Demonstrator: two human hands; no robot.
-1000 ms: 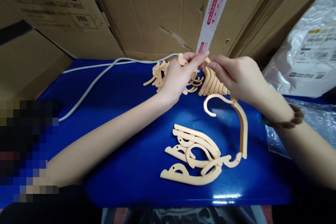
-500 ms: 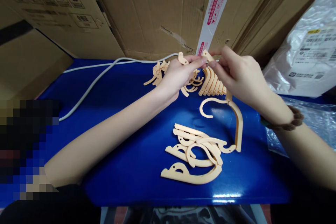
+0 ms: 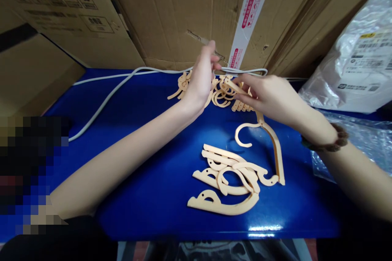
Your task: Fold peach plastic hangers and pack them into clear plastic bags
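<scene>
My right hand [image 3: 269,96] pinches one arm of a peach-coloured folding clothes hanger [image 3: 278,151]. The hanger's hook and other arm hang toward me below the hand, the lower end by the nearer hangers. My left hand [image 3: 200,75] is apart from it, thumb raised and fingers loosely bent, with nothing visible in it. It hovers over a pile of small hook pieces [image 3: 222,98] and hides part of them. A row of hanger arms [image 3: 241,105] lies partly behind my right hand. Several folded hangers [image 3: 232,208] overlap on the blue table [image 3: 147,195] nearer to me.
Cardboard boxes [image 3: 171,12] stand along the back and left. A white cable [image 3: 101,114] runs across the table's left and rear. At right are a plastic-wrapped package [image 3: 352,65] and a clear plastic bag [image 3: 367,138].
My left hand has come away from the hanger, turned thumb-up, and no longer shows the small piece. My right hand has lowered slightly, and the hanger has shifted toward me.
</scene>
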